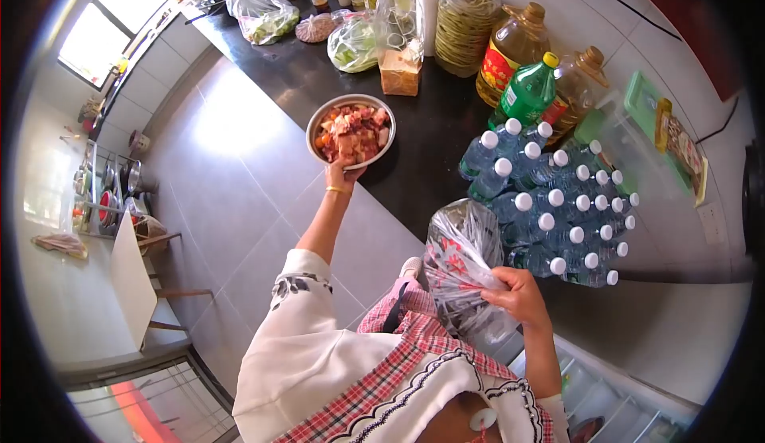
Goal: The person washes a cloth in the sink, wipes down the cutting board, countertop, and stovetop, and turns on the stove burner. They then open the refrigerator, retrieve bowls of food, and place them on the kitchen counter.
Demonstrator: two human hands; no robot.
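My left hand [344,176] grips the near rim of a round metal bowl [351,98] at the counter's edge. Chunks of raw red and pale meat [355,132] fill the bowl. My right hand [519,295] is closed on the gathered side of a clear plastic bag [462,264] with red print. This bag hangs at the front edge of the counter, and its contents cannot be made out.
Many water bottles [558,200] with white caps stand close to the bag. Behind them are a green soda bottle [527,92] and large oil jugs [514,49]. A jar of dried noodles [464,33] and bagged greens [353,47] line the wall side of the dark counter [283,84].
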